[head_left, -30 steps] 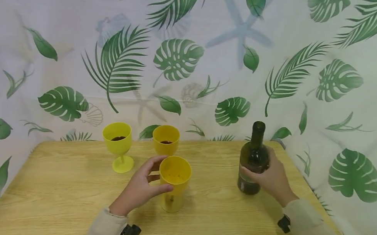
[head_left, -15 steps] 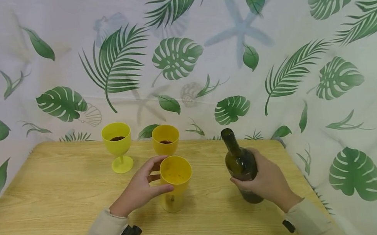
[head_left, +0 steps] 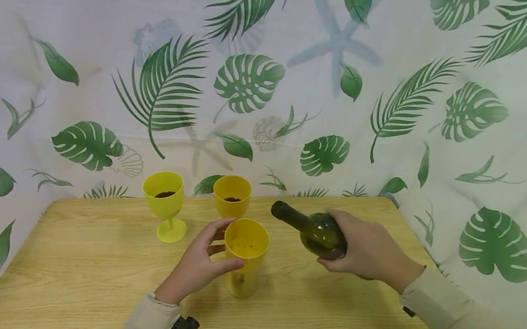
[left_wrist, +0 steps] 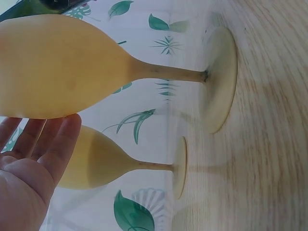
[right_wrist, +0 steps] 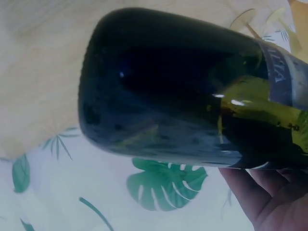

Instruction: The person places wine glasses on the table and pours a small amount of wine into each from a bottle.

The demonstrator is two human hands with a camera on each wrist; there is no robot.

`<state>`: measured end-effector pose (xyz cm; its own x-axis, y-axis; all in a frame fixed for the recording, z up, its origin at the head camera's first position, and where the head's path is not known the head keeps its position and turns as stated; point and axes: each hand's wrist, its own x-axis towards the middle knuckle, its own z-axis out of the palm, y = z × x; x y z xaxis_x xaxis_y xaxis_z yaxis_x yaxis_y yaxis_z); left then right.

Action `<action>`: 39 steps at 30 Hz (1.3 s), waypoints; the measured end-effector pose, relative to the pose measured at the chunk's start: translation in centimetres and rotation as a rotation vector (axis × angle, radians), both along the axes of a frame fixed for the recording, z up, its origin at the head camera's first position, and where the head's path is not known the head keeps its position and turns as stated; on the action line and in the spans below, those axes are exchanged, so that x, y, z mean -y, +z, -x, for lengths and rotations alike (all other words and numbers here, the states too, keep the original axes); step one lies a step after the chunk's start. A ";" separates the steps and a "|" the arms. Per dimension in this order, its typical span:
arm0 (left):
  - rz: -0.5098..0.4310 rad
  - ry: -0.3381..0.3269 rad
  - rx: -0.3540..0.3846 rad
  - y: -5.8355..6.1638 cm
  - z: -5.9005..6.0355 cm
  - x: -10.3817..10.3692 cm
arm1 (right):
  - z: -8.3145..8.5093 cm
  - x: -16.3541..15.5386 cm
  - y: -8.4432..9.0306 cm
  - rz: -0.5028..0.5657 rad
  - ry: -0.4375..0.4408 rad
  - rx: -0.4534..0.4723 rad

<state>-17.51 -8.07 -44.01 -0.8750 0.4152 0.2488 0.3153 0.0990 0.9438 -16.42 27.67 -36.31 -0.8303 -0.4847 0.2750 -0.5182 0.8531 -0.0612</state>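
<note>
Since a second ago: dark green glass wine bottle (head_left: pixel 312 228) went from standing upright on the light wooden table (head_left: pixel 63 296) to lifted and tipped hard over, neck pointing left with its mouth just right of the rim of the near yellow plastic goblet (head_left: pixel 246 253). Left hand and all three goblets unchanged.

Positions relative to the near goblet, left to right:
- Yellow-green plastic goblet (head_left: pixel 166 204): back-left, standing apart, dark liquid in the bowl.
- Left hand (head_left: pixel 196 267): on the left side of the bowl, thumb at front, fingers curved round the far side, slightly spread. Left wrist view shows the fingertips (left_wrist: pixel 57 139) lying together against the bowl (left_wrist: pixel 62 67); the stem and foot are on the table.
- Second yellow plastic goblet (head_left: pixel 232 195): directly behind, close, dark liquid at the bottom.
- Near goblet itself: upright, centre of table, bowl interior looks dry.
- Bottle: right, off the table, base higher than the mouth side.
- Right hand (head_left: pixel 366 250): wraps the bottle's lower body, fingers curled round it. Right wrist view shows the bottle base (right_wrist: pixel 159 82) and fingers (right_wrist: pixel 260 192) under the glass.

Leaf-print white curtain (head_left: pixel 379 64) surrounds the table at back and right.
</note>
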 end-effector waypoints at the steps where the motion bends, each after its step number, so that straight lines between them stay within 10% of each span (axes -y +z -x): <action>1: 0.000 0.000 0.000 0.0 0.0 0.0 | 0.1 0.1 0.1 -0.021 0.010 -0.005; 39: 0.005 0.000 0.006 0.1 -0.2 -0.1 | 1.4 1.0 3.1 -0.354 0.087 -0.055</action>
<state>-17.33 -7.97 -43.93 -0.8766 0.4161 0.2417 0.3099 0.1038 0.9451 -17.84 26.69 -33.22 -0.7706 -0.6257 0.1212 -0.5837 0.7692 0.2600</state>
